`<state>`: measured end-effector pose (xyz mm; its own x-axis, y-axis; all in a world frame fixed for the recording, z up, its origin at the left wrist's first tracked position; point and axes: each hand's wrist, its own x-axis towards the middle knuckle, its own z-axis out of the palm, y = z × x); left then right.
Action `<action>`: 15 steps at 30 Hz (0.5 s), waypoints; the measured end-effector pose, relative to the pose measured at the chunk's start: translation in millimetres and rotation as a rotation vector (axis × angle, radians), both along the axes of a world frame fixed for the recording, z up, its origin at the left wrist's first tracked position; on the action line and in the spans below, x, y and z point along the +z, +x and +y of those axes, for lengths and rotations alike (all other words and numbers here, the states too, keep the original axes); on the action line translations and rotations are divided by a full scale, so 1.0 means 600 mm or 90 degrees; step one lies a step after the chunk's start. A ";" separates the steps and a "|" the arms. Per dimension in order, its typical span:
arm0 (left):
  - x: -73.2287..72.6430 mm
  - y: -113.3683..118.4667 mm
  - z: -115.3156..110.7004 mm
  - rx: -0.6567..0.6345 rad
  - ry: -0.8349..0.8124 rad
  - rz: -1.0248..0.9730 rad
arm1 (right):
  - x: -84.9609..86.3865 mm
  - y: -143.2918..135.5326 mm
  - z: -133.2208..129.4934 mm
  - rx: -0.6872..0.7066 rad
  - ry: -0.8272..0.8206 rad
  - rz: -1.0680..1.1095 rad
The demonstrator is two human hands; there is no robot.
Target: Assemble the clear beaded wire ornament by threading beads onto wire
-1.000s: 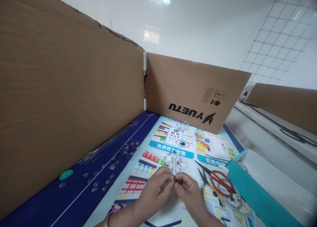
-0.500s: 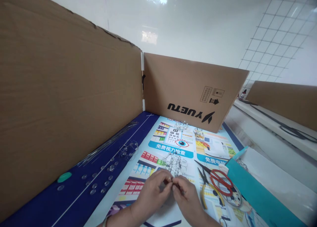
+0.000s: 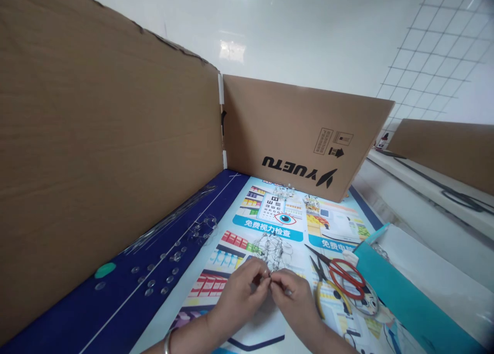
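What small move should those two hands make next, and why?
Perhaps a gentle twist of the tiny piece pinched between them: the left hand and right hand meet at their tips, at the near side of the wire tangle, while the pliers and scissors lie untouched to the right. The piece is too small to make out.

**What sits where on the bench (image 3: pixel 119 323)**

The left hand (image 3: pixel 241 287) and right hand (image 3: pixel 291 292) are in the middle, side by side. A wire bundle (image 3: pixel 272 251) lies just behind them. To the left are beads (image 3: pixel 170 279), then wires (image 3: pixel 170 217) by the side board (image 3: pixel 108 138). Small bundles (image 3: pixel 283 192) lie before the back board (image 3: pixel 297 127). To the right come pliers (image 3: pixel 322 278), scissors (image 3: pixel 328 262), then a box (image 3: pixel 405 287).
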<state>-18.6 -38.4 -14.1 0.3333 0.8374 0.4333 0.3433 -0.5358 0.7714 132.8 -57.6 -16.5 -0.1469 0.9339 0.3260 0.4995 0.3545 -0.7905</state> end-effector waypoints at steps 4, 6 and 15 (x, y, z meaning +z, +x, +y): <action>0.004 -0.001 -0.004 0.005 0.004 -0.010 | 0.004 -0.001 -0.002 -0.022 -0.005 0.015; 0.004 0.000 -0.004 0.008 0.009 -0.011 | 0.002 0.000 -0.002 -0.033 -0.009 0.029; 0.006 -0.001 -0.006 0.013 0.007 -0.017 | -0.014 0.002 -0.003 -0.047 -0.084 0.118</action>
<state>-19.1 -42.2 -10.4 0.3049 0.8389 0.4509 0.3336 -0.5375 0.7745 134.2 -59.2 -25.2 -0.0254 0.9762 0.2153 0.3622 0.2098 -0.9082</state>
